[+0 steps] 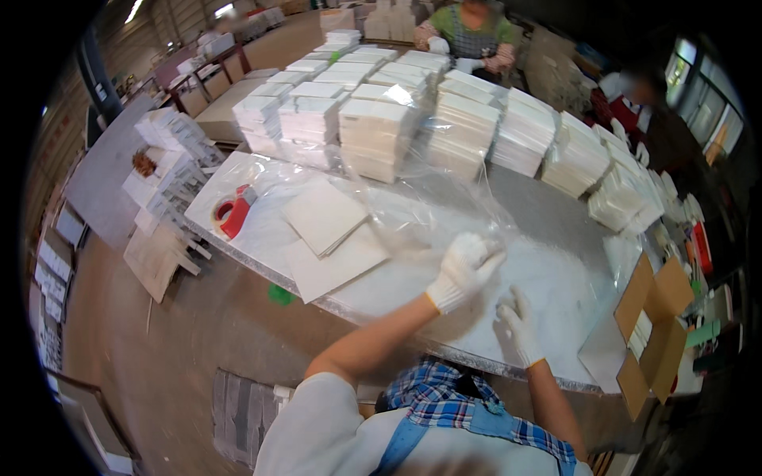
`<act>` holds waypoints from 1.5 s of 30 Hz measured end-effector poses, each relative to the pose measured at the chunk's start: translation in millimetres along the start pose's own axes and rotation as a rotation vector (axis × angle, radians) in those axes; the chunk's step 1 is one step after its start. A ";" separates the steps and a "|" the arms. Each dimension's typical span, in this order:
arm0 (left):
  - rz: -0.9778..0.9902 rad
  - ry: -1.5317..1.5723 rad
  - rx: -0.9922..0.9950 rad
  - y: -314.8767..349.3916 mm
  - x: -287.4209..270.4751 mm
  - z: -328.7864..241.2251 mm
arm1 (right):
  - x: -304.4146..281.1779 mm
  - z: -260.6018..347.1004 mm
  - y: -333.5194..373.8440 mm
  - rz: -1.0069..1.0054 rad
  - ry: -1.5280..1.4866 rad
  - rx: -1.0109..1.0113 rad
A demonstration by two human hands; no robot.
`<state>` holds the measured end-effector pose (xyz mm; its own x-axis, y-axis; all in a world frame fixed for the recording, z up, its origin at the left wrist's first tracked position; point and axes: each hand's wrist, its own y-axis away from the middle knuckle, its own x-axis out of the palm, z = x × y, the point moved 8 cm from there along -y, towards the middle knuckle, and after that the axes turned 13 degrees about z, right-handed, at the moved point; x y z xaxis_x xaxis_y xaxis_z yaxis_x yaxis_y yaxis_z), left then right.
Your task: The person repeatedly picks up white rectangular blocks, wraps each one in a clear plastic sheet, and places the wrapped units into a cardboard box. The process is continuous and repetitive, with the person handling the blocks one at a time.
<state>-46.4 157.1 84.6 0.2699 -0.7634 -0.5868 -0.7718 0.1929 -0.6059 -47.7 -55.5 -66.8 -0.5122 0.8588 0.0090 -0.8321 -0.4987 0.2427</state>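
My left hand, in a white knit glove, is raised over the table with its fingers pinched at the edge of a clear plastic film. The film spreads crumpled from there toward the stacks behind. My right hand, gloved too, is near the table's front edge with fingers apart and nothing in them. To the left of my hands lie a few flat white square sheets, overlapping at an angle. Beyond them sits a red tape dispenser with a roll of tape.
Tall stacks of white sheets line the table's far side. An open cardboard box stands at the right end. Across the table a co-worker in white gloves stands by the stacks; another person is at the far right. Wooden stools stand at left.
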 end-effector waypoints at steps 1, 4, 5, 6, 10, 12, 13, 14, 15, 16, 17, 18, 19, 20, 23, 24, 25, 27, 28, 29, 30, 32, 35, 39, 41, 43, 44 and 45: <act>0.058 0.207 -0.110 6.2 13.1 -9.3 | -9.2 6.7 3.6 -0.028 0.045 -0.034; 0.257 0.841 -0.453 25.1 53.6 -21.3 | -20.1 30.3 17.9 -0.073 0.159 -0.190; 0.321 1.044 -0.578 34.9 64.1 -25.7 | -16.1 40.6 23.4 -0.050 0.197 -0.152; 0.312 1.099 -0.595 36.8 63.5 -33.9 | -10.4 58.0 31.4 -0.026 0.237 -0.116; 0.283 1.337 -0.741 45.2 76.3 -46.4 | 2.0 49.5 42.7 0.301 0.077 -0.088; 0.221 1.375 -0.802 48.5 83.7 -41.8 | 7.2 31.8 46.1 0.317 -0.199 -0.079; 0.168 1.346 -0.807 46.0 86.0 -39.4 | 12.6 24.6 48.6 0.324 -0.337 -0.075; 0.115 1.324 -0.816 45.9 88.8 -36.4 | 18.1 27.3 54.4 0.308 -0.589 -0.162; 0.102 1.263 -0.836 45.9 91.4 -31.2 | 14.5 17.3 58.6 0.158 -0.580 -0.146; 0.091 1.202 -0.854 44.6 94.3 -25.1 | 10.2 5.6 63.8 0.008 -0.567 -0.129; 0.084 1.140 -0.870 42.5 97.2 -21.2 | 4.8 -5.7 69.9 -0.145 -0.552 -0.113; 0.082 1.178 -0.883 40.1 102.3 -19.5 | -3.5 -7.3 73.9 -0.298 -0.492 -0.210; 0.081 1.216 -0.895 38.0 106.5 -17.8 | -7.1 -7.6 79.8 -0.320 -0.301 -0.173; 0.079 1.251 -0.911 40.0 110.5 -16.6 | -8.2 -4.0 85.3 -0.334 -0.115 -0.131; 0.095 1.269 -0.949 41.4 122.2 -24.4 | 8.5 23.6 93.1 -0.330 0.197 -0.082; 0.088 1.289 -0.964 42.7 127.5 -25.9 | 13.6 27.8 91.0 -0.319 0.238 -0.087; 0.079 1.308 -0.979 45.0 133.0 -26.4 | 16.8 31.3 88.4 -0.305 0.279 -0.092; 0.057 1.392 -0.996 45.0 143.1 -30.5 | 13.3 19.7 74.7 -0.273 0.352 0.005; 0.045 1.456 -1.000 44.2 148.0 -33.6 | 9.6 1.2 64.0 -0.266 0.345 0.069; 0.026 1.517 -1.005 44.8 150.8 -34.7 | 12.1 1.3 60.6 -0.250 0.313 0.078; -0.021 1.542 -0.984 43.7 151.4 -35.2 | 14.1 0.9 58.4 -0.236 0.281 0.089; -0.130 1.580 -0.942 42.9 148.4 -34.1 | 23.4 21.9 64.8 -0.225 0.315 0.116; -0.142 1.635 -0.940 35.5 144.3 -44.5 | 22.3 28.6 68.9 -0.399 0.464 -0.026; -0.105 1.590 -0.789 30.6 149.4 -49.6 | 22.4 -14.4 31.7 -0.260 -1.075 -0.380; -0.042 1.428 -0.671 29.9 142.7 -61.0 | 24.0 -12.0 28.0 -0.205 -1.154 -0.446; 0.082 1.031 -0.572 26.2 128.7 -78.1 | 19.0 -10.5 30.7 -0.226 -1.147 -0.451; 0.150 0.765 -0.518 21.0 118.3 -86.2 | 17.5 -7.5 34.6 -0.263 -1.105 -0.424; 0.041 1.061 -0.622 27.2 124.0 -75.1 | 15.0 -7.1 38.6 -0.299 -1.061 -0.397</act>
<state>-77.1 21.4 35.7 -0.1386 -0.9425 0.3042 -0.9900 0.1236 -0.0681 -89.0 -62.7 -64.2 -0.0060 0.5213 0.8533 -0.9935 -0.1004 0.0544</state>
